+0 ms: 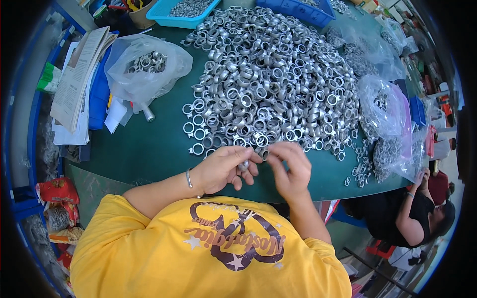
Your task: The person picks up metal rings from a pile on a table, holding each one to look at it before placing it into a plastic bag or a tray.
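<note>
A large heap of silver metal rings [278, 74], many with a small lug on the side, covers the middle of the green tabletop. At its near edge my left hand [223, 169] is turned palm up with curled fingers. Small shiny metal pieces [243, 165] lie in those fingers; their exact kind is too small to make out. My right hand [293, 171], slightly blurred, pinches one metal ring [265, 154] between thumb and fingers. The left fingertips are close beside that ring; whether they touch it is unclear.
A clear plastic bag [144, 69] of rings sits at left, near stacked papers [79, 79]. Blue trays [181, 20] of small parts stand at the back. More bagged rings [387, 154] line the right edge. Another person [407, 218] sits at right.
</note>
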`<action>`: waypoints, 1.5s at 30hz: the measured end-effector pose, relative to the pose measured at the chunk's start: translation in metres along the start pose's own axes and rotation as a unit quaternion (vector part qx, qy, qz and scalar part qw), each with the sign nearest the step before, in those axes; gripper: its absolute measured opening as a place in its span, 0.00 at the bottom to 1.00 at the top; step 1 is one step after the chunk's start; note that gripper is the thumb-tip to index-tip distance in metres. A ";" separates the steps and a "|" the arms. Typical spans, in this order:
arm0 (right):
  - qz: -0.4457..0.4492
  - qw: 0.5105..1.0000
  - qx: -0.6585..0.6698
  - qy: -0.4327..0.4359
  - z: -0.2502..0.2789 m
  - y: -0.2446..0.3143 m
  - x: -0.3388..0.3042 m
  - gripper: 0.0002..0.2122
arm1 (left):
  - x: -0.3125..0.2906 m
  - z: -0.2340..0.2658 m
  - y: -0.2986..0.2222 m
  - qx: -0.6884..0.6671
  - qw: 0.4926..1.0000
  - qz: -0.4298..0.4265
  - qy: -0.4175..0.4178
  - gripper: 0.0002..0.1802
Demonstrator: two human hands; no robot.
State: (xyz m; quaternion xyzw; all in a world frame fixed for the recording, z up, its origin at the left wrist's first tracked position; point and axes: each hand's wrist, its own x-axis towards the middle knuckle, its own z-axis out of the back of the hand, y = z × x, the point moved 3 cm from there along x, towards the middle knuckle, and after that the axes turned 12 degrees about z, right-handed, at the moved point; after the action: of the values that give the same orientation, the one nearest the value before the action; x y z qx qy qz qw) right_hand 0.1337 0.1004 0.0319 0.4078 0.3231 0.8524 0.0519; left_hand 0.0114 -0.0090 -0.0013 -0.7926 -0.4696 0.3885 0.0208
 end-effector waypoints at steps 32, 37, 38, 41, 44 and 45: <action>-0.048 0.964 -0.254 0.064 -0.006 -0.028 0.005 0.04 | -0.005 -0.001 -0.007 0.226 0.953 -0.147 -0.137 0.05; -0.027 0.958 -0.269 0.095 -0.007 -0.023 0.006 0.05 | -0.007 -0.006 -0.008 0.238 0.949 -0.146 -0.147 0.05; -0.035 0.971 -0.231 0.061 -0.008 -0.025 0.001 0.05 | -0.008 -0.008 -0.008 0.239 0.948 -0.147 -0.151 0.05; -0.107 0.987 -0.111 0.042 -0.004 -0.015 0.001 0.06 | -0.009 -0.005 -0.008 0.244 0.943 -0.159 -0.160 0.05; -0.348 0.906 0.241 0.009 -0.009 -0.015 -0.007 0.05 | -0.010 -0.006 -0.008 0.250 0.940 -0.172 -0.157 0.06; -0.352 0.904 0.241 0.008 -0.009 -0.014 -0.007 0.05 | -0.011 -0.007 -0.008 0.252 0.939 -0.178 -0.153 0.06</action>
State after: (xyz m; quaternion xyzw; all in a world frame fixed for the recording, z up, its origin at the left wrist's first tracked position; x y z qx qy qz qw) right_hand 0.1295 0.1043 0.0147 0.2604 0.6415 0.6782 0.2464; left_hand 0.0072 -0.0102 0.0130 -0.5961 -0.4867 0.6007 0.2167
